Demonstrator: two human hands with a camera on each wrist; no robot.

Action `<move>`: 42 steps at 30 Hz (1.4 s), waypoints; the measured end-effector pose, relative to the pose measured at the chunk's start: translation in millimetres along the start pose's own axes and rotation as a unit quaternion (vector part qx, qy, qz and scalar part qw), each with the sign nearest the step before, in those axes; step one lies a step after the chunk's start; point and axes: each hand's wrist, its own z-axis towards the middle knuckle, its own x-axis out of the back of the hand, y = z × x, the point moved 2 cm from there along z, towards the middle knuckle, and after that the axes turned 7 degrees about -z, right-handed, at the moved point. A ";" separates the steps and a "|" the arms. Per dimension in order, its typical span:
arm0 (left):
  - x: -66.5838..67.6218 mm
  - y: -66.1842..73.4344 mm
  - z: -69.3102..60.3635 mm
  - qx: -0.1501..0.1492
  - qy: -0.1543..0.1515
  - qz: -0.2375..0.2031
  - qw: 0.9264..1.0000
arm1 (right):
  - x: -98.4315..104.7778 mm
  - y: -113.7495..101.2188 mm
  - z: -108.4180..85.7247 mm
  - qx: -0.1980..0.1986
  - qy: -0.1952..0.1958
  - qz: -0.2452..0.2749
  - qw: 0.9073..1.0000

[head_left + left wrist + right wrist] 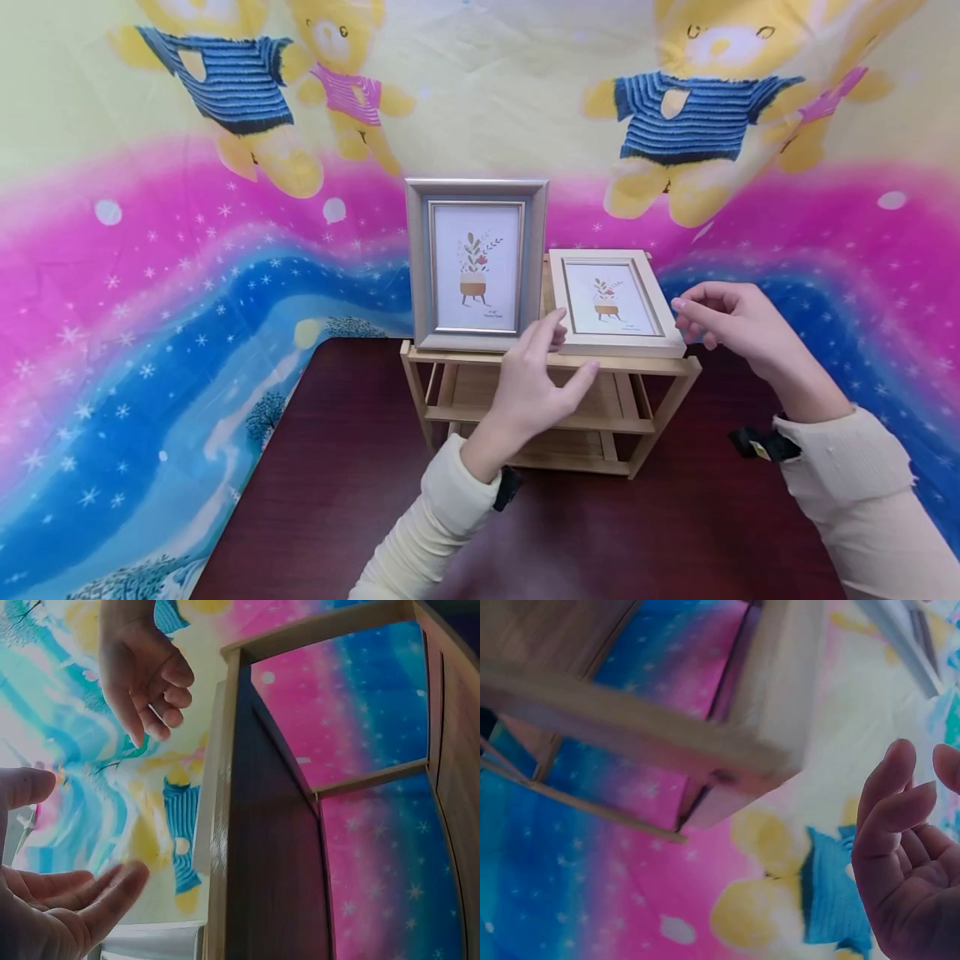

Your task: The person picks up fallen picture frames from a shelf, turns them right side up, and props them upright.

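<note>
Bear-printed cloth [480, 108] is stretched right across the back, and before it a dark surface [300, 467] is topped by a wooden rack [531, 412]. Up on that rack, at the left, the grey frame [476, 267] is stood upright, its picture side turned to the front. Just beside it, at the right, the cream frame [613, 302] is laid flat, picture side up.

And now the hands! Nothing is held by either. At the front edge of the rack, the left hand [532, 375] is poised with thumb and fingers spread wide; part of the cream frame's near left corner is covered by it in the head view, yet no contact is seen from the left wrist. Over on the other side, the right hand [723, 312] is hung just beside the cream frame's right edge, fingers loosely bent, with a narrow gap left between thumb and forefinger; it, too, is seen clear of everything from the right wrist.

So how far has it got? By the look of things, both frames are already seated on the rack, and the grey one is kept up without a hand on it; how it is propped is hidden. Only the cream one is not stood up, and whether anything is left to be done there cannot be told.
</note>
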 end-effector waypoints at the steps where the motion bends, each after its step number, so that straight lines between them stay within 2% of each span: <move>1: -3.4 0.1 1.9 0.005 -0.002 0.016 1.000 | 0.8 3.0 2.9 -0.006 0.001 -0.007 1.000; 3: -10.3 0.3 6.4 0.020 -0.012 0.053 0.998 | 2.1 9.4 8.8 -0.024 0.005 -0.018 1.000; 5: -17.5 -0.4 12.0 0.049 -0.027 0.089 0.994 | 3.1 15.6 14.9 -0.040 0.009 -0.027 0.999; 7: -24.8 -1.9 17.3 0.094 -0.046 0.128 0.986 | 3.2 21.8 21.3 -0.052 0.010 -0.032 0.998; 10: -35.9 -5.4 24.0 0.153 -0.068 0.177 0.970 | 2.3 30.7 31.3 -0.070 0.003 -0.039 0.997; 13: -44.8 -9.8 28.3 0.186 -0.074 0.209 0.957 | 0.3 39.5 42.4 -0.089 -0.006 -0.039 0.995; 16: -50.9 -14.9 30.7 0.203 -0.072 0.226 0.950 | -1.9 47.5 52.8 -0.106 -0.015 -0.037 0.994; 24: -61.6 -25.2 29.4 0.244 -0.036 0.224 0.943 | -11.1 61.4 72.0 -0.139 -0.070 -0.030 0.987; 27: -63.9 -26.8 27.3 0.256 -0.037 0.240 0.936 | -14.2 64.4 75.7 -0.147 -0.088 -0.016 0.985; 30: -65.2 -27.3 25.7 0.256 -0.038 0.258 0.931 | -15.5 65.9 77.3 -0.151 -0.103 -0.008 0.983; 36: -65.3 -28.2 25.3 0.244 -0.038 0.266 0.932 | -16.5 66.0 80.4 -0.141 -0.123 0.008 0.982; 42: -64.7 -28.7 26.0 0.242 -0.048 0.261 0.933 | -16.9 65.4 81.7 -0.128 -0.118 -0.007 0.985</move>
